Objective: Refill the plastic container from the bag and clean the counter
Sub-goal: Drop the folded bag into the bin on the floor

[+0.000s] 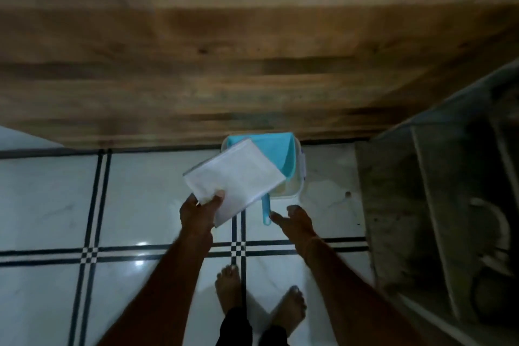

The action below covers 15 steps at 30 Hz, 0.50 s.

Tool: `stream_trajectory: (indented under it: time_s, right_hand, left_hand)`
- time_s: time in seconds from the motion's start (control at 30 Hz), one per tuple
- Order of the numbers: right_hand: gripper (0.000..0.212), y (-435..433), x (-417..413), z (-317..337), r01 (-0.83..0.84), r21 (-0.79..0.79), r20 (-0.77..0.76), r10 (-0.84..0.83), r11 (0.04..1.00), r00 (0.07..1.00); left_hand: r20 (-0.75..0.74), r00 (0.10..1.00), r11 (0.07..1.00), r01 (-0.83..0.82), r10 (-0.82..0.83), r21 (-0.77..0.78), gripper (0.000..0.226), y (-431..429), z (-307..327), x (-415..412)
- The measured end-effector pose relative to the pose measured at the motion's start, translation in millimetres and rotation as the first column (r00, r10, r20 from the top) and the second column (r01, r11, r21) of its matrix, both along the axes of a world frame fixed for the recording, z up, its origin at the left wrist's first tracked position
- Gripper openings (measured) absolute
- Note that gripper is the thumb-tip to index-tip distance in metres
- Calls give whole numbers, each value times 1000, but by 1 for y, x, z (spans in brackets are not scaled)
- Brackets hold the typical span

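A white plastic container (299, 177) stands on the tiled floor against a wooden front. A light blue scoop (276, 154) lies in it, its handle (266, 212) sticking out over the near rim. My left hand (200, 212) pinches a flat white bag (233, 174) by its near corner and holds it tilted over the container's left side, hiding part of the opening. My right hand (295, 219) hovers just right of the scoop handle with fingers spread, the thumb close to the handle's end and holding nothing.
A wooden cabinet front (252, 50) fills the top of the view. The floor (140, 205) is white tile with dark lines. A grey shelf rack (449, 191) with dim objects stands at the right. My bare feet (230, 286) are below the hands.
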State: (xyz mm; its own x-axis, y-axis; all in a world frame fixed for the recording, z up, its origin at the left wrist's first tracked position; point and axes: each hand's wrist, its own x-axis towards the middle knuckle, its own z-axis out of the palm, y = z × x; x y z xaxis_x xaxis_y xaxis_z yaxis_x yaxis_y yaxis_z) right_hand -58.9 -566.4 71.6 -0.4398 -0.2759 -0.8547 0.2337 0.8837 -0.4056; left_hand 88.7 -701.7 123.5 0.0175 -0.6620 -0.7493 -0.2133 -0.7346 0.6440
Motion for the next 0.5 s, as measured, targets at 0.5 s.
stream_trajectory:
  time_s: [0.5]
  right_hand:
    - [17, 34, 21, -90, 341, -305, -56, -375, 889, 925]
  left_hand:
    - [-94, 969, 970, -220, 229, 100, 49, -32, -105, -19]
